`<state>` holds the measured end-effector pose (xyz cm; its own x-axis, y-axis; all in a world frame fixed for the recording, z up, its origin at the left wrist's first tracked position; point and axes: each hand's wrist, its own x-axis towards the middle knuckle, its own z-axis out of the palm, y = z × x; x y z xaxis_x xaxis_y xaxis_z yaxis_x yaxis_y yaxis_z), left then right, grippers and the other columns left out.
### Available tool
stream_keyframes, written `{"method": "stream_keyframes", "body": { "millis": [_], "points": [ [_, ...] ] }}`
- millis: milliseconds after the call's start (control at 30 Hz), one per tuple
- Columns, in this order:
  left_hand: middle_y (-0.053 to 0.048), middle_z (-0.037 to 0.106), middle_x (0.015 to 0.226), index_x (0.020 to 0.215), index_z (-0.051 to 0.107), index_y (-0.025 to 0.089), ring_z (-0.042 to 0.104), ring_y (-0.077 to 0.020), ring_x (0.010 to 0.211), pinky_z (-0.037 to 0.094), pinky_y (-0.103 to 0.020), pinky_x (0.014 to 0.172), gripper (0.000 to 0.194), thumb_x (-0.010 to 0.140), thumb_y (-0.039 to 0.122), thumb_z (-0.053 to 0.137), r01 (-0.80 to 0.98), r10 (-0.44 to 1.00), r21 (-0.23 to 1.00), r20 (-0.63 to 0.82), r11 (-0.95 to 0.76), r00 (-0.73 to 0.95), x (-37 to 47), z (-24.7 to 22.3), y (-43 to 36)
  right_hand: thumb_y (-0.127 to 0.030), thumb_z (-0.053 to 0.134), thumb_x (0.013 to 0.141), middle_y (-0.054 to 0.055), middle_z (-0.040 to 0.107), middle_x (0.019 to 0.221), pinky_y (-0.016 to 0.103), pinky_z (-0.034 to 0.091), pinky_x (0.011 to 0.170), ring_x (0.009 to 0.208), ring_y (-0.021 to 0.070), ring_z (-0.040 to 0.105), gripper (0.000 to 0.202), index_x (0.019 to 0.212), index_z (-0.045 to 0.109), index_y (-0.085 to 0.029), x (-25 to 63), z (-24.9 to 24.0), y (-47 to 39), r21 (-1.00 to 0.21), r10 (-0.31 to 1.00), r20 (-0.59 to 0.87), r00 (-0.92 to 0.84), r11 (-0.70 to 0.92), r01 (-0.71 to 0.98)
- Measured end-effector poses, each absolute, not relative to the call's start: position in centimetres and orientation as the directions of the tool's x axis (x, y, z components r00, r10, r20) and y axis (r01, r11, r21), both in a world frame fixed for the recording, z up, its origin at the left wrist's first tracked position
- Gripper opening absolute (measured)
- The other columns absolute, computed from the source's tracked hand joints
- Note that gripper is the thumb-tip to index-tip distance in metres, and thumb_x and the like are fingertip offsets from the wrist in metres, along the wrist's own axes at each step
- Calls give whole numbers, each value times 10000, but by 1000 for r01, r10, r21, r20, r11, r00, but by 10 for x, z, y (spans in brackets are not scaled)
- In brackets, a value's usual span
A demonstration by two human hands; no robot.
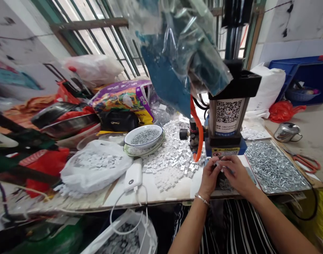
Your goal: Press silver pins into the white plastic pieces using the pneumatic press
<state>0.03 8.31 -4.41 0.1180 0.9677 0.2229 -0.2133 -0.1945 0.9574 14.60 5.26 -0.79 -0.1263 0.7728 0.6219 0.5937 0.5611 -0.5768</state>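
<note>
My left hand [209, 175], with a bracelet at the wrist, is closed in a pinch on a small white plastic piece [218, 163]. My right hand [236, 173] meets it from the other side, its fingers bent and pressed together; what they pinch is too small to make out. Both hands are just in front of the base of a pneumatic press [226, 139]. Small metal pins [224, 184] lie partly hidden beneath them. To the right, a shallow tray is filled with metal pins [276, 167]. Many white plastic pieces [174, 150] are spread at the left.
An enamel bowl of metal pins [147, 137] and a plastic bag of white pieces [98, 160] stand left, near a white power bank [133, 174] with a cable. Scissors [306, 161] and a steel cup [286, 132] lie right. A lined bin [124, 236] sits below the table edge.
</note>
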Motion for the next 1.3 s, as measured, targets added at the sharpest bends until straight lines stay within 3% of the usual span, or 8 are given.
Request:
{"method": "stream_keyframes", "body": {
  "millis": [167,267,533,633,833,1100,1200,1300],
  "points": [
    [-47,767,962,1039,641,221,672,-235,1059,439,-413,1039,256,843,370,711,-220,973,964,185,-151,142,1,-42,84,-215,466,998,104,644,1114,438,504,942,1079,252,595,265,1140,689,-227,188,-35,28,-607,831,551,-78,463,646],
    [-43,775,912,1022,629,220,683,-237,1036,450,-415,1019,242,848,372,700,-221,972,964,183,-147,149,1,-39,82,-255,475,987,107,671,1037,459,488,896,1005,280,605,242,1029,712,-222,218,-66,9,-491,865,500,-42,324,808],
    [-73,768,1034,981,690,201,648,-245,1102,440,-393,1021,213,856,372,672,-162,971,976,173,-146,168,-1,-26,81,-324,490,994,132,662,1199,486,438,909,1122,329,588,268,1161,668,-213,218,-92,-14,-218,870,492,-46,174,960],
    [-89,745,1147,1051,713,196,637,-252,1135,426,-390,1041,278,857,389,667,-121,969,982,163,-142,184,-1,-25,80,-346,492,998,132,665,1163,477,447,905,1102,323,591,262,1133,677,-219,216,-90,-11,-251,869,494,-32,178,952],
    [-63,743,1118,1021,658,210,651,-233,1079,464,-360,974,261,829,385,679,-87,978,991,119,-105,172,-6,-19,79,-371,456,1011,113,671,1097,445,488,918,1045,278,612,296,1124,685,-221,262,-90,2,-435,842,540,15,263,861],
    [-6,652,750,780,614,193,595,-190,764,433,-309,737,169,835,348,652,408,991,913,-39,-16,127,-3,3,96,-368,466,946,157,633,1125,476,480,870,1030,322,561,354,1099,718,-171,310,-108,9,-238,864,466,192,-86,968],
    [7,620,709,773,581,197,572,-174,711,414,-295,687,181,837,347,659,386,991,922,-76,28,110,2,2,101,-332,486,939,141,633,1134,455,465,829,994,311,541,291,955,744,-198,302,-105,9,-199,867,437,241,-168,966],
    [-4,654,790,887,591,201,599,-174,761,440,-290,713,164,872,361,626,250,996,968,10,-33,92,-3,-1,91,-320,491,935,130,641,1090,441,452,812,958,298,533,279,821,716,-201,300,-102,9,-231,851,461,252,-159,960]
  ]
}}
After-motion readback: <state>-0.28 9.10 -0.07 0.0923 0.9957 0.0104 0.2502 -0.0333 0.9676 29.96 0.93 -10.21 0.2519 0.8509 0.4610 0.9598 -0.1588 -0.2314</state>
